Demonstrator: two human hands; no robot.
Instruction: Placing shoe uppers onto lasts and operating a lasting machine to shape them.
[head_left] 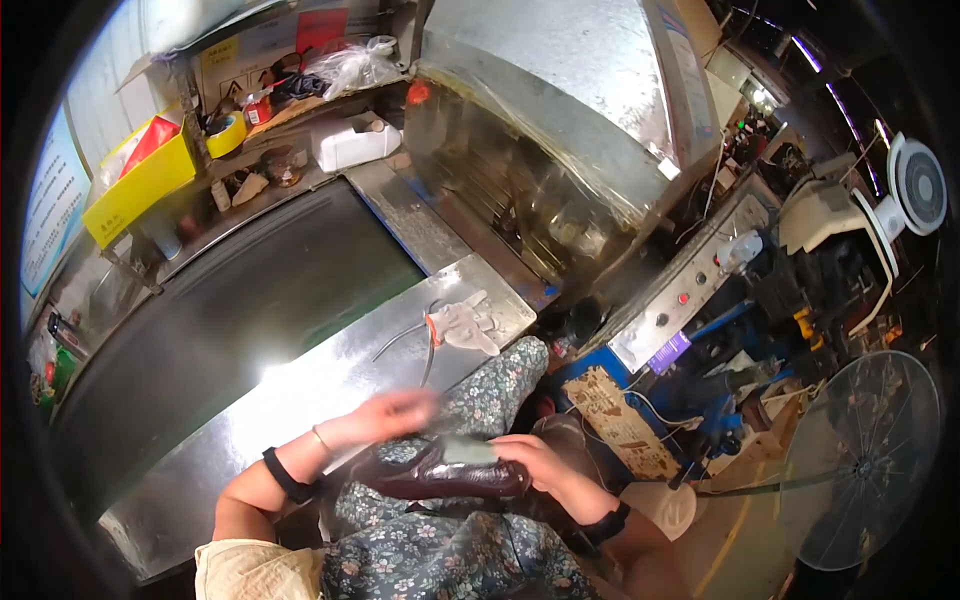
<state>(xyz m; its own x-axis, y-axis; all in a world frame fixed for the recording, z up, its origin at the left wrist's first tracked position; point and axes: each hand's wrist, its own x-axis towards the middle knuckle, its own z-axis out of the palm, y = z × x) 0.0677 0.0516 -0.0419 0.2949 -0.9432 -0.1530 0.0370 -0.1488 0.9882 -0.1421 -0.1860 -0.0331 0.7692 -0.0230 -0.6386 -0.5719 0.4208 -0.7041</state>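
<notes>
Right hand (540, 462) fingers gripping dark shoe (450, 475) on lap; left hand (385, 415) blurred, grip unclear. Could slip off lap if grip loosens.

I'm seeing a dark maroon shoe (445, 472) on my blue floral apron (470, 550); beyond it a white glove (468, 322), farther off a yellow bin (140, 180).

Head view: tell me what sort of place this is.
Likely a factory workstation: a dark conveyor belt runs into a sheet-metal machine housing, with a push-button control panel beside it.
</notes>
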